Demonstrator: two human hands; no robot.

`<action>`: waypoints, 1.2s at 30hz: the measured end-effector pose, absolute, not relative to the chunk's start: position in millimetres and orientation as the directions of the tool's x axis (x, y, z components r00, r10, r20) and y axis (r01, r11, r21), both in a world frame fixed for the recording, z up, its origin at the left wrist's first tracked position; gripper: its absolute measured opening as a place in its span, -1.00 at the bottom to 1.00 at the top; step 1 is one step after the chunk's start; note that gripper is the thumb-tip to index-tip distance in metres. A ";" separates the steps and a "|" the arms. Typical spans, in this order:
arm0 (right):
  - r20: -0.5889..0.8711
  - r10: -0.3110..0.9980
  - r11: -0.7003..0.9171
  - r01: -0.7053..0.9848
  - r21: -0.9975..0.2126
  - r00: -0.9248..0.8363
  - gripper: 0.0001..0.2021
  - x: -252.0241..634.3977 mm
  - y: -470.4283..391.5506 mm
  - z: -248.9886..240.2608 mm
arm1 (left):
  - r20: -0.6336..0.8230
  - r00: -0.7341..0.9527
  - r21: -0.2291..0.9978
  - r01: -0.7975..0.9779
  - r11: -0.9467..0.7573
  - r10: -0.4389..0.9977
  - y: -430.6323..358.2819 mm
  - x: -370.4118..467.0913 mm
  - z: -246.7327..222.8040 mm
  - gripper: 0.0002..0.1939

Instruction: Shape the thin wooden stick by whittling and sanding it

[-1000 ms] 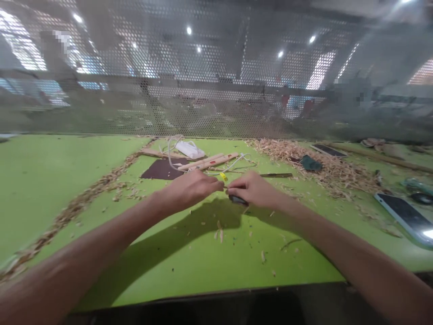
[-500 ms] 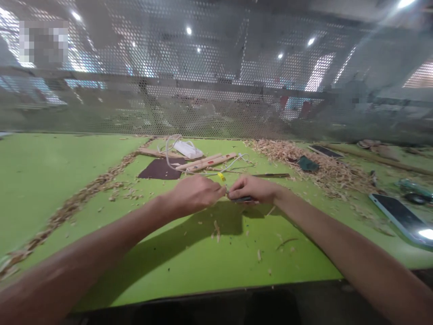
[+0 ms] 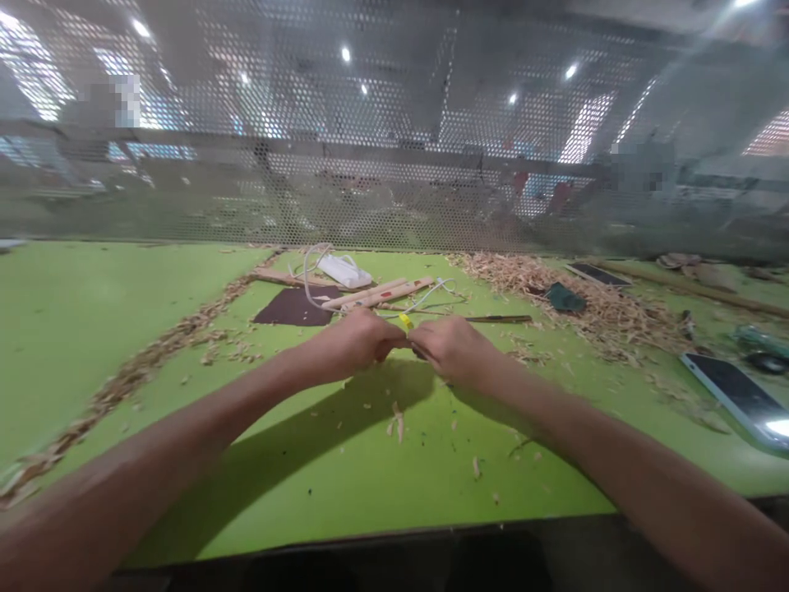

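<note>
Above the green tabletop (image 3: 370,460), my left hand (image 3: 354,344) and my right hand (image 3: 459,349) meet fingertip to fingertip. My left thumb and fingers are pinched together; whatever they hold is too small to name. Under the curled fingers of my right hand shows a bit of a small dark object, mostly hidden by the hand. A yellow piece (image 3: 405,321) is seen just beyond the fingertips. Behind the hands lie pale wooden strips (image 3: 388,293) with red marks and a thin dark stick (image 3: 499,319).
A dark brown sheet (image 3: 296,307) and a white block with a cable (image 3: 345,271) lie behind my left hand. Wood shavings (image 3: 511,275) are heaped at back right, with a green scrap (image 3: 565,298). A phone (image 3: 733,399) lies far right. A perforated screen (image 3: 394,189) stands behind.
My right hand has turned over, its back now facing up and covering most of the dark object seen under it before. The left fingers have shifted slightly; both hands stay together.
</note>
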State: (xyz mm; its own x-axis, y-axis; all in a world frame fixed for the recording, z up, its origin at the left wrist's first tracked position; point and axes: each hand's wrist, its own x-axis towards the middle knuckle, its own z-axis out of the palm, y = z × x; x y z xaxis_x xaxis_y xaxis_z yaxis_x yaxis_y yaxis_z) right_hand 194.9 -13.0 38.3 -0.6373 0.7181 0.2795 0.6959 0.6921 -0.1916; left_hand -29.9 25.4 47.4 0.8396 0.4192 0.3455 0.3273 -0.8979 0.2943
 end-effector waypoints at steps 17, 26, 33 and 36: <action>-0.297 0.610 -0.091 0.307 -0.947 -0.734 -0.61 222.4 3.1 49.8 | 0.360 0.907 -0.143 0.284 -0.948 0.217 -4.0 -18.0 50.4 -0.58; -0.034 0.777 0.462 0.606 -0.648 -0.629 -0.80 214.8 -1.4 49.7 | 0.333 0.885 0.050 0.330 -0.943 0.327 14.9 -23.0 38.9 -0.75; 0.087 0.753 0.625 0.668 -0.403 -0.652 -0.82 209.5 -2.0 49.4 | 0.314 0.841 0.308 0.349 -0.885 0.441 22.0 -22.0 34.7 -0.73; -0.149 0.749 0.373 0.597 -0.710 -0.646 -0.75 221.1 -2.6 58.6 | 0.324 0.892 0.076 0.308 -0.948 0.315 14.4 -19.3 35.4 -0.76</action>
State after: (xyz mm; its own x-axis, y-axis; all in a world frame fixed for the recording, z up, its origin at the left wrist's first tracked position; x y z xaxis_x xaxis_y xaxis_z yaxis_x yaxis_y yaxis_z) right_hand 221.1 -2.6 58.6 -0.6460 0.7486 -0.1494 0.5967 0.3732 -0.7104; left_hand -19.3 14.4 35.4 0.8922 0.3152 0.3235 0.3076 -0.9485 0.0759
